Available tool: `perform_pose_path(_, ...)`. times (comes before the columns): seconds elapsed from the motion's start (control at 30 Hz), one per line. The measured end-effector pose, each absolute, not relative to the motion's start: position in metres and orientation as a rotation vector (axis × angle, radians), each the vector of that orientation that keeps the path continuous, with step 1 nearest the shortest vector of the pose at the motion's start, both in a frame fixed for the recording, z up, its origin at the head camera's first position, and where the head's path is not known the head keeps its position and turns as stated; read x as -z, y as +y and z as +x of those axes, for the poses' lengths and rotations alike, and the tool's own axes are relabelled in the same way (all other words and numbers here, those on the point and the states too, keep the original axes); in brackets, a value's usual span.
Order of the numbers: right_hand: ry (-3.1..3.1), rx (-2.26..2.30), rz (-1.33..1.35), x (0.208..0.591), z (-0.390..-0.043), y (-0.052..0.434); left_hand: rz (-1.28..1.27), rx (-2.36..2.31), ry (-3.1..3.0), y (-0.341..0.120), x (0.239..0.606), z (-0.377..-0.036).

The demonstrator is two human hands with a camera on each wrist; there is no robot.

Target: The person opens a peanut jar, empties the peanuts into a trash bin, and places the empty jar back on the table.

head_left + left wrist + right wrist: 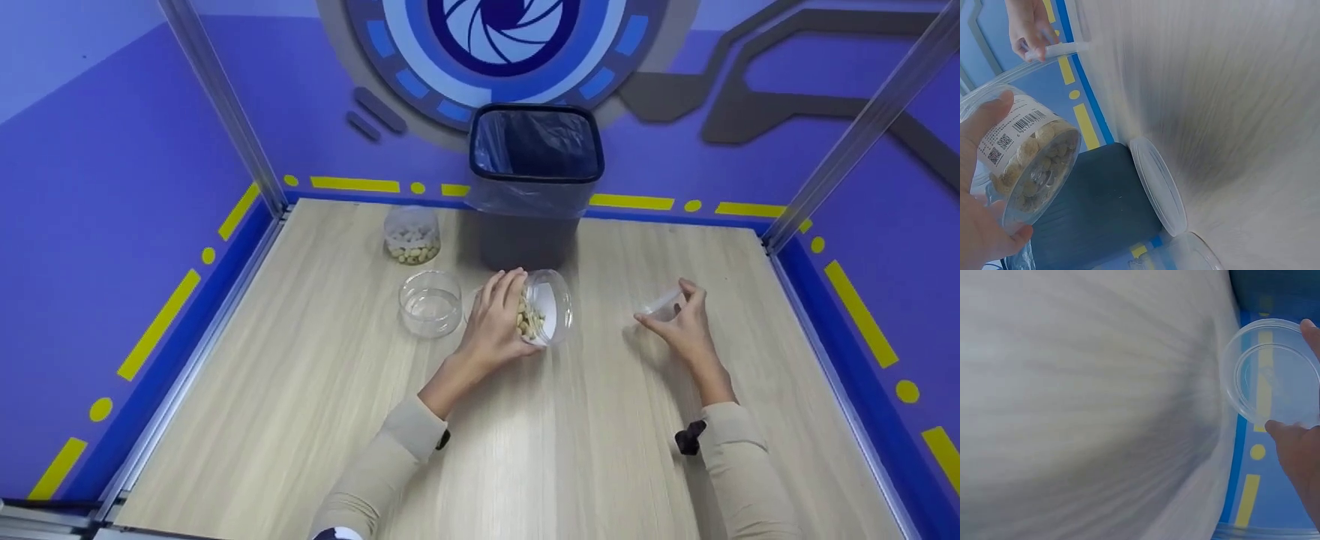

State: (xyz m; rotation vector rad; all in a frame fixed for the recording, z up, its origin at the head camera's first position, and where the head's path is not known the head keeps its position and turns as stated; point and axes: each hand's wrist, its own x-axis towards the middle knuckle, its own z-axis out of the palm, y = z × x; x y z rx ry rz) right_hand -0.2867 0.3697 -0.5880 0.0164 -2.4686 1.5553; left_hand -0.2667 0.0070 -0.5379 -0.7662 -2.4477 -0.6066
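The clear plastic jar (541, 307) is held tilted on its side just above the tabletop (570, 450), near the middle, a bit toward the far edge. It is partly filled with pale nuts (1033, 169), and a white label with barcode is on its wall. The left hand (496, 315) wraps it from the left, fingers curled over the body. The open mouth seems to face the right hand, but the head view is small here, so I cannot be sure.

The right hand (679, 319) pinches a clear round lid (1275, 374) by its rim, thumb below and fingertips above, well apart from the jar, toward the right edge.

Handling, as I judge: the jar is light, stiff but thin-walled, smooth and a little slippery; too hard a squeeze may flex it. Best hold is around the mid body, on the label. Tilted w/o lid, nuts can roll out. The lid is very light; hold at the rim.

An empty clear jar (430, 301) stands left of the hand, a second lid (1158, 185) lies flat nearby, another jar with nuts (411, 234) stands farther back-left, and a black bin (534, 176) stands at the far edge.
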Motion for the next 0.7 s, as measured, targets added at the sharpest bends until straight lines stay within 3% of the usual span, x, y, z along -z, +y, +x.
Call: perform_pose_path(0.7,-2.978,-1.049,-0.189,0.601,-0.273,0.387,-0.763,0.592,-2.444,0.007,0.545,-0.263)
